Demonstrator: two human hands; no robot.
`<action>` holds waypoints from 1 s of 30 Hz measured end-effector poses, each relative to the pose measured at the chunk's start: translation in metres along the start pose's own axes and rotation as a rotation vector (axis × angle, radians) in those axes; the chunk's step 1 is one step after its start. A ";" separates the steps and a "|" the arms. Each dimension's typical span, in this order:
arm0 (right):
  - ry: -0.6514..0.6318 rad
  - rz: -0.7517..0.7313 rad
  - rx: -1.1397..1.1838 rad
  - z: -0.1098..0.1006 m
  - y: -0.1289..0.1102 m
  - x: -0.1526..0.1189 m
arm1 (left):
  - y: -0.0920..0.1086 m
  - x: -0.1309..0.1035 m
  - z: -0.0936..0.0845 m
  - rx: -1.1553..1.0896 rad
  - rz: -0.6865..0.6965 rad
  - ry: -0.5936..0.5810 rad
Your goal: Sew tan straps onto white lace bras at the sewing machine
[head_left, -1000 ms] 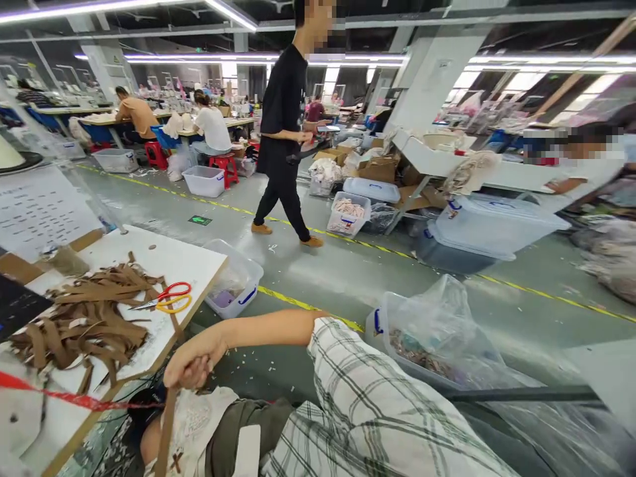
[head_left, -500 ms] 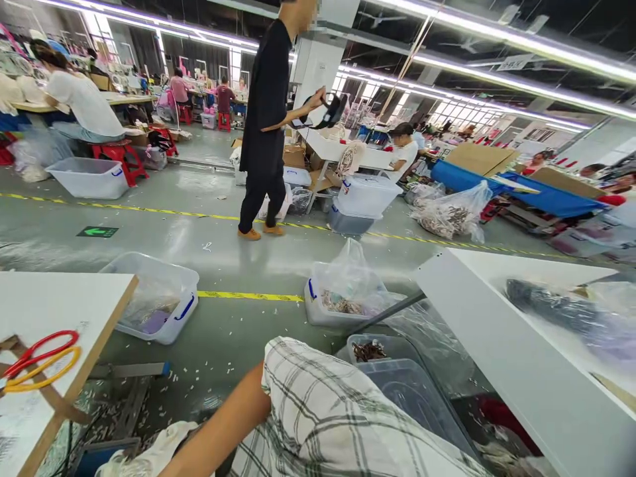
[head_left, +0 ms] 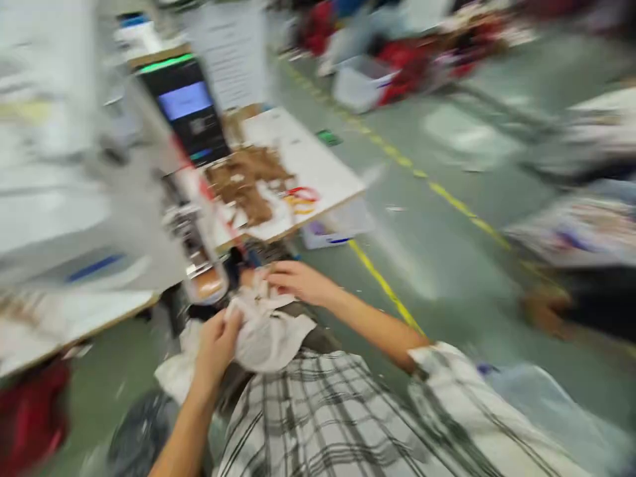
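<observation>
A crumpled piece of white fabric lies across my lap, blurred by motion. My left hand grips its left edge, thumb uppermost. At the fabric's far edge, the bent fingers of my right hand pinch it. Just beyond both hands stands a sewing machine with a lit display panel. More white fabric hangs beside my left wrist.
Brown fabric pieces and scissors with red and yellow handles lie on the white tabletop. Below its edge sits a clear plastic bin. Another person's foot shows blurred at right. A red stool is at lower left.
The view has swung left and down from the aisle and walking person to the sewing machine and my lap. Both hands now show, holding white fabric.
</observation>
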State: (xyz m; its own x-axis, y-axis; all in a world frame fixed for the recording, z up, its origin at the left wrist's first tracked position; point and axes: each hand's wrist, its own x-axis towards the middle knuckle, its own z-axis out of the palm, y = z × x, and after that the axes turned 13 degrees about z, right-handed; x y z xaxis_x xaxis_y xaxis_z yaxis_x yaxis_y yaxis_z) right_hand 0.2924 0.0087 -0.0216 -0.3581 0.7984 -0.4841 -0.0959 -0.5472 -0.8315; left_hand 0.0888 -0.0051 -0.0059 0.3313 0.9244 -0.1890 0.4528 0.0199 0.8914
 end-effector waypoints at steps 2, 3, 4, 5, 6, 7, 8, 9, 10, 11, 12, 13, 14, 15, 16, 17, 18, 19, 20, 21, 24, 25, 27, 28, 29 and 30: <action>-0.033 -0.003 0.018 0.006 0.016 0.027 | -0.030 -0.007 -0.024 0.059 0.062 0.054; -0.068 -0.002 -0.023 0.010 0.020 0.032 | -0.040 -0.010 -0.032 0.064 0.115 0.054; -0.092 -0.015 -0.065 0.016 0.022 0.032 | -0.047 -0.013 -0.036 0.064 0.149 0.055; -0.118 -0.030 -0.111 0.021 0.021 0.030 | -0.050 -0.015 -0.038 0.058 0.186 0.049; -0.140 -0.047 -0.153 0.028 0.018 0.027 | -0.051 -0.016 -0.038 0.047 0.204 0.047; -0.162 -0.063 -0.189 0.034 0.015 0.025 | -0.051 -0.017 -0.037 0.041 0.215 0.041; -0.182 -0.081 -0.220 0.041 0.013 0.024 | -0.050 -0.018 -0.036 0.039 0.232 0.032; -0.196 -0.106 -0.255 0.047 0.010 0.025 | -0.049 -0.018 -0.035 0.039 0.247 0.024; -0.198 -0.138 -0.299 0.052 0.009 0.027 | -0.048 -0.018 -0.035 0.044 0.257 0.019; -0.180 -0.178 -0.352 0.057 0.008 0.030 | -0.048 -0.019 -0.035 0.050 0.263 0.016; -0.138 -0.224 -0.410 0.061 0.007 0.033 | -0.049 -0.019 -0.036 0.055 0.271 0.014; -0.082 -0.267 -0.460 0.064 0.007 0.035 | -0.049 -0.020 -0.038 0.059 0.286 0.015; -0.024 -0.294 -0.496 0.066 0.008 0.036 | -0.050 -0.020 -0.039 0.059 0.309 0.019; 0.022 -0.305 -0.506 0.068 0.008 0.036 | -0.050 -0.021 -0.039 0.054 0.339 0.028; 0.050 -0.301 -0.485 0.069 0.009 0.036 | -0.051 -0.022 -0.039 0.042 0.377 0.046; 0.060 -0.287 -0.439 0.069 0.010 0.036 | -0.051 -0.024 -0.038 0.028 0.417 0.071; 0.060 -0.265 -0.380 0.069 0.011 0.037 | -0.052 -0.025 -0.036 0.015 0.455 0.103; 0.054 -0.244 -0.320 0.069 0.012 0.039 | -0.053 -0.026 -0.033 0.009 0.482 0.139; 0.045 -0.224 -0.269 0.068 0.012 0.041 | -0.054 -0.027 -0.030 0.010 0.491 0.177; 0.037 -0.204 -0.231 0.067 0.012 0.045 | -0.056 -0.028 -0.027 0.023 0.485 0.216; -0.001 -0.136 -0.180 0.062 0.004 0.060 | -0.062 -0.028 -0.023 0.104 0.490 0.338; -0.014 -0.115 -0.166 0.060 0.000 0.066 | -0.062 -0.027 -0.025 0.157 0.524 0.362; -0.025 -0.089 -0.138 0.054 -0.011 0.079 | -0.061 -0.023 -0.035 0.294 0.643 0.354; -0.022 -0.091 -0.128 0.051 -0.017 0.086 | -0.059 -0.020 -0.042 0.355 0.692 0.329; -0.015 -0.103 -0.130 0.048 -0.022 0.092 | -0.056 -0.017 -0.049 0.395 0.710 0.303; -0.005 -0.122 -0.151 0.045 -0.028 0.098 | -0.053 -0.013 -0.056 0.403 0.697 0.284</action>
State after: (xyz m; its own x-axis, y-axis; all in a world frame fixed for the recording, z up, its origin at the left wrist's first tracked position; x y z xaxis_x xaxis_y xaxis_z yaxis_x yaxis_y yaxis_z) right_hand 0.2177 0.0911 -0.0338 -0.3569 0.8551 -0.3760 0.0017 -0.4019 -0.9157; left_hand 0.0139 0.0027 -0.0277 0.4479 0.7364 0.5070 0.5002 -0.6764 0.5406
